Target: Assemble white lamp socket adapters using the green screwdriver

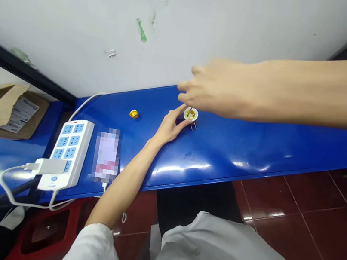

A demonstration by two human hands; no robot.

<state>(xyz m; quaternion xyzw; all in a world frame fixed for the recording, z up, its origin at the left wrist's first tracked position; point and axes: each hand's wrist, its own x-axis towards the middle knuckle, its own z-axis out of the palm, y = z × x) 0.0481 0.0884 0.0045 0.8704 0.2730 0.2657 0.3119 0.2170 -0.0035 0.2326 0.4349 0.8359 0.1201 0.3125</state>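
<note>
My left hand (172, 124) grips a small round white piece (191, 115) between thumb and fingers on the blue table. The piece has a yellow-gold inside, and thin metal prongs show at its lower side. Just above it is my right hand (209, 87), blurred, with its fingers bent. A thin dark rod stands at the top of the white piece, below my right fingers; whether they hold it is unclear. To the left, a small gold cup-like part (134, 114) lies apart from both hands.
On the blue table (222, 154), a white power strip (72, 154) with a plugged-in charger and cables stands at the left, beside a blurred-out phone (106, 155). An open cardboard box (28, 117) sits farther left. A white wall (208, 31) rises behind the table.
</note>
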